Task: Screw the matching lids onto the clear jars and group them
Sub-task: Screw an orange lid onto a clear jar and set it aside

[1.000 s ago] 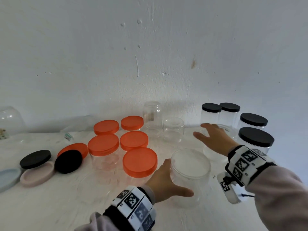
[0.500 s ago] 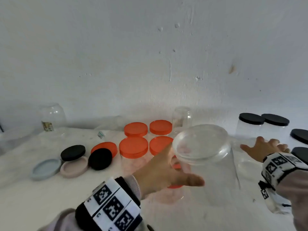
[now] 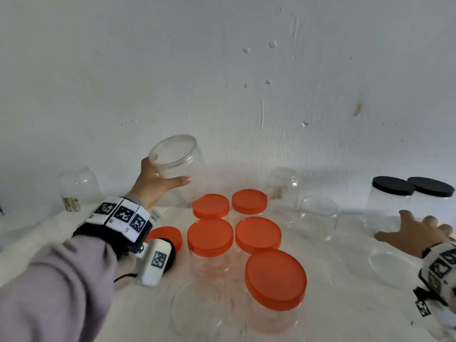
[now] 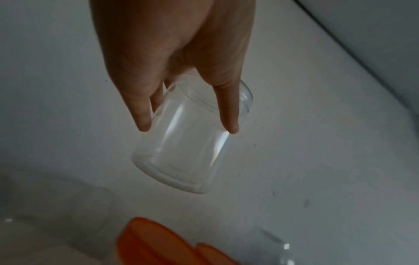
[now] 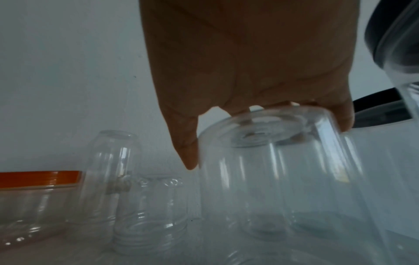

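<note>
Clear jar (image 3: 176, 160) gripped aloft in left hand (image 3: 154, 185), labels unreadable

Five jars with orange lids (image 3: 210, 238) stood grouped on the worktop, and one loose orange lid (image 3: 165, 236) lay beside them. Two jars with black lids (image 3: 392, 185) showed at the right edge. At least five clear jars without lids (image 3: 317, 217) were visible, though some were hard to make out. Two hands were in view.
</note>
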